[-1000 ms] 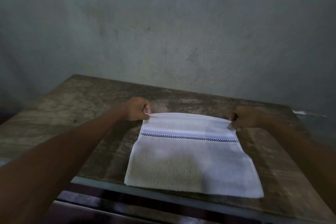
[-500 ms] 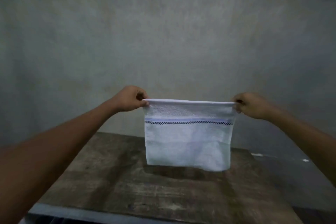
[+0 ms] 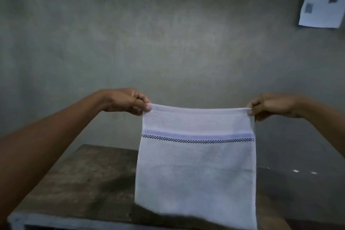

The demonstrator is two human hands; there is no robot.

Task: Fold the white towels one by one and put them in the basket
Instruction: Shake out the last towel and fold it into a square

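2 hands are seen well apart, and 1 white towel [image 3: 196, 173] is stretched flat between them. Its top-left corner is pinched by the left hand [image 3: 127, 101], with the thumb laid on the near face of the hem. Its top-right corner is gripped by the right hand [image 3: 272, 105], fingers curled round the edge. The top edge is held taut and nearly level, up in front of the grey wall [image 3: 168, 33]. The cloth is hung straight down, its broad face turned to the camera. A pale blue band [image 3: 197, 135] is carried across its upper part, with a dark checked line just beneath.

The lower edge is blurred at the left and is cut by the bottom of the view at the right; whether it touches anything cannot be told. Behind and below the towel, a dark, worn wooden table [image 3: 84, 179] is seen, with a pale strip along its near edge. A shadow is cast on its top beside the cloth.

High at the right, a white sheet of paper [image 3: 323, 0] is seen against the wall, its small grey patches too blurred to be read. Both forearms are bare and are stretched forward.
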